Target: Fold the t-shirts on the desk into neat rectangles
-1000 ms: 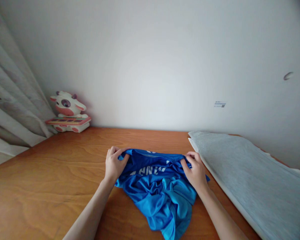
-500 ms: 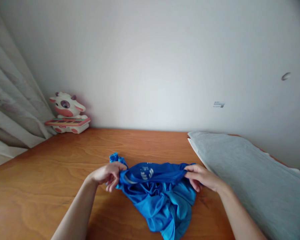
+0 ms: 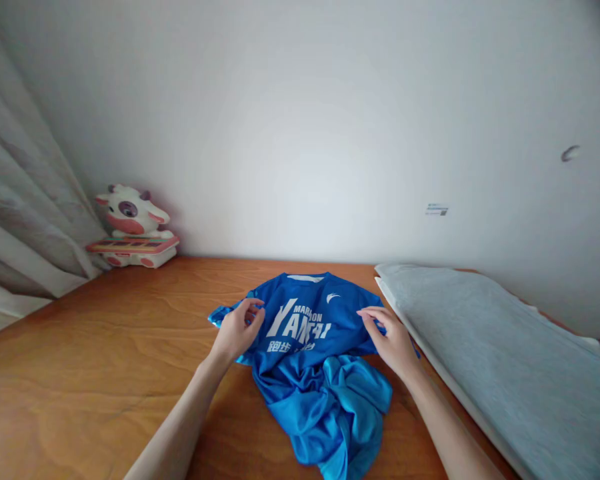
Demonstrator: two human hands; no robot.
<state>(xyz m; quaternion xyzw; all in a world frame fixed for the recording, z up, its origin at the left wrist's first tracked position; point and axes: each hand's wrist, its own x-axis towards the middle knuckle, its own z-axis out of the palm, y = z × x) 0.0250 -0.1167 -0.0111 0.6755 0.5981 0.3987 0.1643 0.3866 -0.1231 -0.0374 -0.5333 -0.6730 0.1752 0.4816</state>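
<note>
Blue shirt (image 3: 307,333) lies mainly between the hands (image 3: 237,328) (image 3: 391,339), partly beneath; both curve loosely, thumbs parted from fingers.

Blue T-shirt (image 3: 347,327), chest: white lettering reads "YANTAI", partly creased; smaller word above begins "MAR", ends "ON"; Chinese characters below begin "跑步". Wall label (image 3: 437,210): print too small to read.

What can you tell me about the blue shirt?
The blue shirt looks smooth and slightly shiny, with white lettering, a small white logo and a round neck. Its printed top is spread fairly flat on the wooden surface, neck toward the wall; the lower part lies bunched. Both hands are over its sides; contact is unclear.
</note>
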